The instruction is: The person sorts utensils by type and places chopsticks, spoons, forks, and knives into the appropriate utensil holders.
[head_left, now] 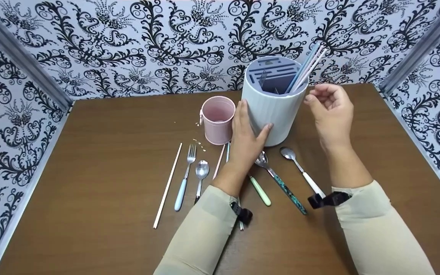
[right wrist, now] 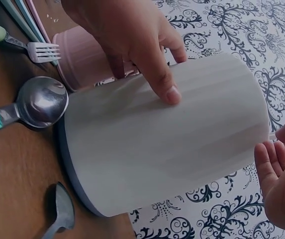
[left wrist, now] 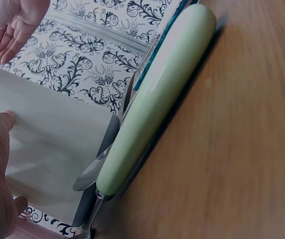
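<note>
On the brown table [head_left: 101, 183], near the back wall, stands a tall white holder [head_left: 273, 110]. Its top has a grey lid with slots, and some long thin sticks [head_left: 307, 68] in blue, pink and white lean out of it toward the right. A fork tip shows in one slot too. Just beside the holder, on its left, sits a small pink cup [head_left: 218, 119]. I cannot see anything inside the cup.

The left hand [head_left: 246, 137] rests on the front of the holder, its fingers almost straight and its thumb pressed on the white side. The right hand [head_left: 330, 110] hovers by the holder's right rim. Its fingers are bent loosely and hold nothing.

In front of the holder lie a spoon with a white handle [head_left: 302, 170], a spoon with a dark green speckled handle [head_left: 281, 182] and a fork with a light green handle [head_left: 260, 191]. To the left lie a fork with a blue handle [head_left: 185, 179], a small spoon [head_left: 201, 172] and one white stick [head_left: 167, 186].

The left side and front of the table have lots of bare room. Patterned walls close in the back and both sides.
</note>
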### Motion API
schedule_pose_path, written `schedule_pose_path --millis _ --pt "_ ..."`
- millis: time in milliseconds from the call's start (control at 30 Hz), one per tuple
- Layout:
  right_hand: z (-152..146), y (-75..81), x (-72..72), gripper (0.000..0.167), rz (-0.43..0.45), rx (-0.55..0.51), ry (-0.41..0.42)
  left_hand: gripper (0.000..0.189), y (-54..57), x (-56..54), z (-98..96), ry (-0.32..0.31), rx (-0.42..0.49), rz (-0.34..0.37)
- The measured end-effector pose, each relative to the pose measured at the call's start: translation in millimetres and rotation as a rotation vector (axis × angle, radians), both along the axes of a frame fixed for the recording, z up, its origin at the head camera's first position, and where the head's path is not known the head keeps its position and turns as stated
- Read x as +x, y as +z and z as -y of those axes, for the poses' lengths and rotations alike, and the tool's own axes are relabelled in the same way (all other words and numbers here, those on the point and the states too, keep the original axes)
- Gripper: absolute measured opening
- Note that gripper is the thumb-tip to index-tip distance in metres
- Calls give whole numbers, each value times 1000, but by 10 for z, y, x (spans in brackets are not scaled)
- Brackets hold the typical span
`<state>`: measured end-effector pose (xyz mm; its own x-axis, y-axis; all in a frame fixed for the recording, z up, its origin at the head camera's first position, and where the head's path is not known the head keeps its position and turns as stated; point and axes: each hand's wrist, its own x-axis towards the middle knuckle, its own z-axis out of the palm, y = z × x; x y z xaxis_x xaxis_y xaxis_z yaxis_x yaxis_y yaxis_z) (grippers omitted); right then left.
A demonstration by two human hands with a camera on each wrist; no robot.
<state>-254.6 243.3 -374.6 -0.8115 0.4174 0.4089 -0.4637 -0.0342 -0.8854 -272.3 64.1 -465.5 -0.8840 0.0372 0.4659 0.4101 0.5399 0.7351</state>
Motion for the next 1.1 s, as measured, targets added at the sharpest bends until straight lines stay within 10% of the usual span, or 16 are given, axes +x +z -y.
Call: schedule_pose_path --millis 1100 --pt "-93 -418 529 23 172 68 94 77 43 96 24 13 2 -69"
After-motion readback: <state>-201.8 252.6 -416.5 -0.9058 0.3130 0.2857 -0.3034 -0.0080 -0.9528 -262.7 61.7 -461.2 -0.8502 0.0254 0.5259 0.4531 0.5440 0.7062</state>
